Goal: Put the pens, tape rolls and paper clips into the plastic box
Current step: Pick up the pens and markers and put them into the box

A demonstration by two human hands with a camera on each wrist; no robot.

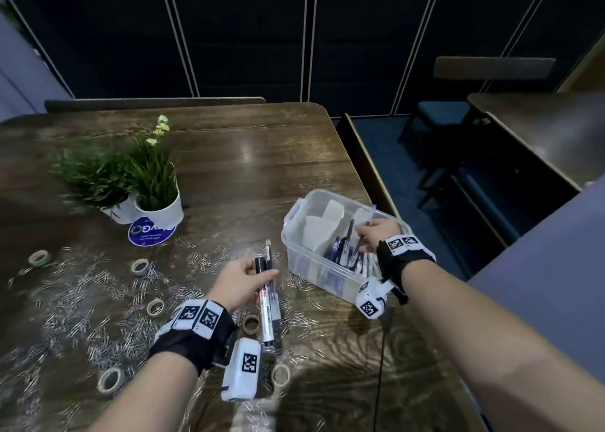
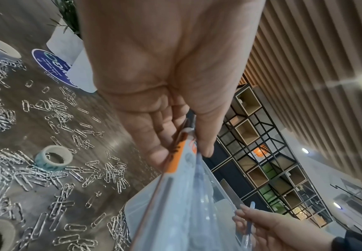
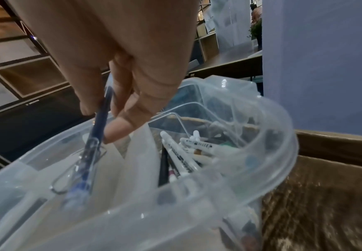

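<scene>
The blue pen (image 3: 96, 129) sits pinched between my right hand's (image 1: 376, 233) thumb and fingers (image 3: 119, 125), tip down over the plastic box (image 1: 296, 258), which stands on the desk (image 1: 245, 156) at about 3 o'clock from my left hand (image 1: 237, 281). To do this drop well I should lower the tip toward the compartment where the other pens (image 1: 347, 251) already lie, tilt the pen to lie along them, and let go only once it is below the rim, so that it doesn't bounce out or catch on a divider. My left hand is clamped on a bundle of markers (image 1: 266, 287), held just clear of the desk and ready to follow; I'd bring it across at 3 o'clock once the right hand is out of the way. Paper clips (image 1: 98, 300) lie scattered across the desk from 8 to 11 o'clock of the box, with tape rolls (image 1: 140, 266) among them, all yet to be gathered. The right wrist view shows a large paper clip hanging by the pen's lower end inside the box, which the head view cannot make out; the head view alone shows both hands, the two potted plants (image 1: 147, 182) at 10 o'clock and the whole spread of clips
</scene>
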